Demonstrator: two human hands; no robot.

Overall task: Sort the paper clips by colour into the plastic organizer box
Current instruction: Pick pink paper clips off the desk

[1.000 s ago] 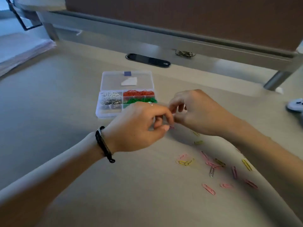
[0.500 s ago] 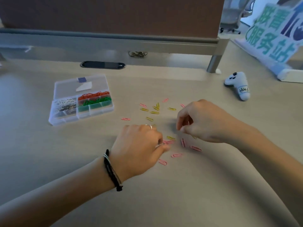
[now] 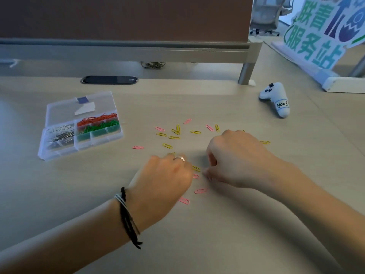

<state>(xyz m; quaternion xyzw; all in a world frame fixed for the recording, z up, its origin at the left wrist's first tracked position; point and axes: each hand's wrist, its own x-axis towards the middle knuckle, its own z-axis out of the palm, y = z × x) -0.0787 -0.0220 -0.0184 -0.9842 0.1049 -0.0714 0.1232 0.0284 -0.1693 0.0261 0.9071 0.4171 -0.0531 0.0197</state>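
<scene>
Both hands have dropped lower onto the desk since half a second ago. Pink paper clips [image 3: 200, 191] and yellow paper clips [image 3: 174, 137] lie scattered mid-frame, organizer box [image 3: 59, 107] open at left holding orange, green, silver. Clips look light, thin, slippery on the flat desk [image 3: 237, 234]; pinch one by its loop edge. Left hand [image 3: 166, 178] and right hand [image 3: 235, 157] fingers curled under; grip contents hidden, cannot tell. Game controller [image 3: 275, 99] upper right.
</scene>
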